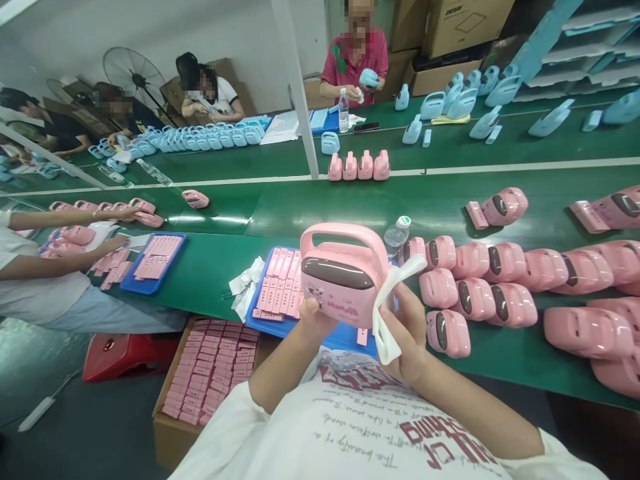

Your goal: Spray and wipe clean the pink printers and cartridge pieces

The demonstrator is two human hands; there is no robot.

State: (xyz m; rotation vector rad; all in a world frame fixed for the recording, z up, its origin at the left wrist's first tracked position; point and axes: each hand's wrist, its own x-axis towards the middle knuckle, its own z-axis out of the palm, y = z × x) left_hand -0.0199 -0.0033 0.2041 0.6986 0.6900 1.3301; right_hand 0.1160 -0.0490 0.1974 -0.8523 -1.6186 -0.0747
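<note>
A pink plastic device with a carrying handle point(345, 287) is held up in front of me, its dark oval window and printed front facing me. My left hand point(318, 320) grips its lower left corner, thumb on the front. Between the fingers of my right hand point(407, 333) is a white cloth point(387, 327), pressed against the device's right side. Below and behind the device lies a blue tray point(270, 325) of flat pink pieces point(280, 283), partly hidden by the device and my arms.
Rows of pink devices point(473, 297) stand to the right, near a clear bottle point(397, 235). Crumpled white cloths point(247, 287) lie left of the tray. A carton of pink pieces point(213, 370) stands below the table edge. Co-workers sit across and to the left.
</note>
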